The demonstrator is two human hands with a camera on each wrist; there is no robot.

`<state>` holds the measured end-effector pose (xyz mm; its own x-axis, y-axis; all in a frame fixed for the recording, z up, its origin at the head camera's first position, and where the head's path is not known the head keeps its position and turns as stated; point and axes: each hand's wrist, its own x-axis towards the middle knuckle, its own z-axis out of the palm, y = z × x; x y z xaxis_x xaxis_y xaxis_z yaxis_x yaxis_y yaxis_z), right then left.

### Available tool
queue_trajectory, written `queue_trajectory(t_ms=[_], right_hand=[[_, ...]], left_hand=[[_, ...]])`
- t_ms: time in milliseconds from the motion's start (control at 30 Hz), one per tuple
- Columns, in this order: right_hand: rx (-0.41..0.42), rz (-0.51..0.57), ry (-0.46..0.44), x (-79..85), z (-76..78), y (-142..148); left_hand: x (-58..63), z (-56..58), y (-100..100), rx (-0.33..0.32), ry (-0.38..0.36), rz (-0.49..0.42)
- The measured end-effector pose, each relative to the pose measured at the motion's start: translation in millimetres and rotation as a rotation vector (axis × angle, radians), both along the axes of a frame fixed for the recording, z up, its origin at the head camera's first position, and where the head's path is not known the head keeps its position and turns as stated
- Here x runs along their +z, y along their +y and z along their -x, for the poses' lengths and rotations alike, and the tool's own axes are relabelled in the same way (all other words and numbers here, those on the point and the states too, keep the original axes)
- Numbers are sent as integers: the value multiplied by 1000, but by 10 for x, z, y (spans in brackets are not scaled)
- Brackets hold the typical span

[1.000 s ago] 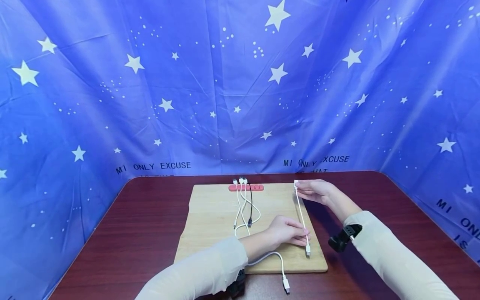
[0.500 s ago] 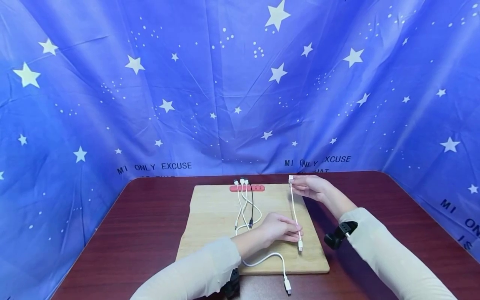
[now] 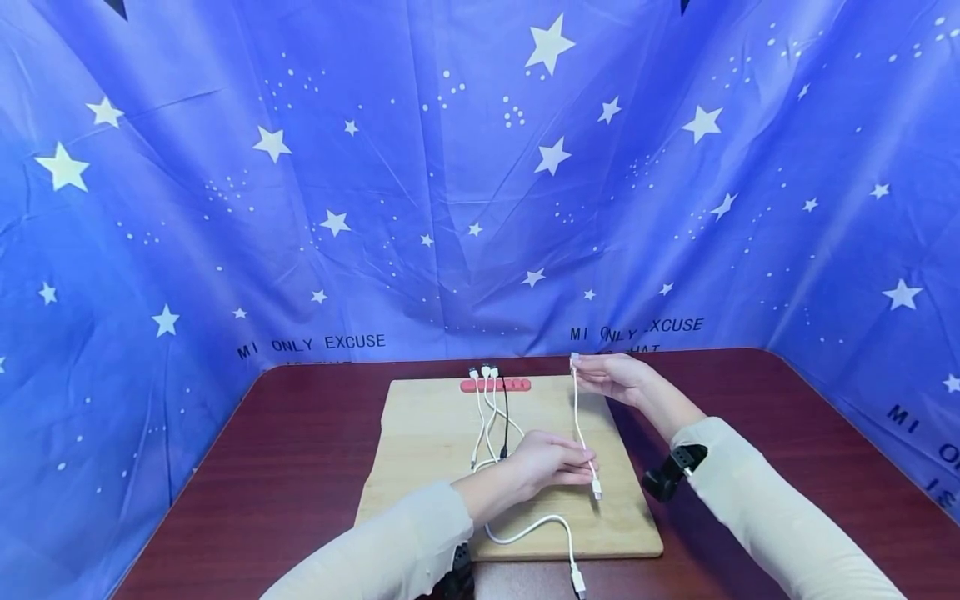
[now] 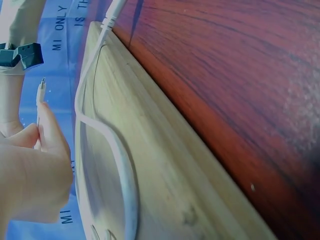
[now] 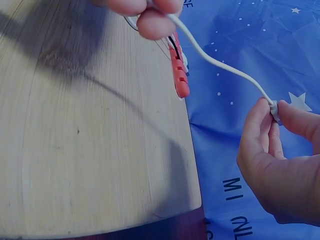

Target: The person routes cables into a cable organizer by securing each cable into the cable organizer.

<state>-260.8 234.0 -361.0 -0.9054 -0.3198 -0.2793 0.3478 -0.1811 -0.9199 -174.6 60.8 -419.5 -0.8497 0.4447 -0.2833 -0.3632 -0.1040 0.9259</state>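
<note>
A short white USB cable (image 3: 577, 408) is stretched above the right part of a wooden board (image 3: 420, 442). My right hand (image 3: 618, 380) pinches the plug (image 5: 274, 111) at its far end between thumb and fingers. Nearer to me, my left hand (image 3: 551, 462) pinches the cord just behind the other plug (image 3: 597, 490), which sticks out past the fingertips. On the board's far edge lies a red cable holder (image 3: 517, 385). Several cables sit in its slots, among them white cables (image 3: 481, 417) and a black cable (image 3: 506, 425); slots at its right end hold none.
Another white cable (image 3: 551, 518) curves from under the left arm across the board's near edge, its plug (image 3: 577, 581) hanging over the dark red table (image 3: 300, 467). A blue star-printed cloth (image 3: 420, 183) stands behind the table. Black wrist cameras (image 3: 673, 471) are strapped to the sleeves.
Both hands have carried the white USB cable leftward, closer to the red cable holder. It is still held at both ends. The cables in the holder have stayed in place.
</note>
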Motion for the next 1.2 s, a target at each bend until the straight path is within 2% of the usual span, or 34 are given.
queue_trajectory(t_ms=[400,667,800,833,933,1033,1067,1200], right_hand=[[-38,27,-40,-27,70,-84],[-24,38,-50,-24,90,-129],[-5,29,-23,-118,171,-106],[19,61,-17,-199,248,-64],[40,65,-6,-258,302,-46],[22,48,-21,-214,277,-97],[-4,16,-30,-133,206,-154],[-25,26,-70,-39,164,-233]], left_hand=[[6,45,-120,13,-20,23],[33,45,-173,13,-42,29],[35,50,-191,5,-46,37],[35,51,-196,4,-46,41],[27,55,-214,0,-46,50],[19,57,-237,-2,-42,55],[16,58,-246,-4,-39,57],[22,75,-278,-6,-26,68]])
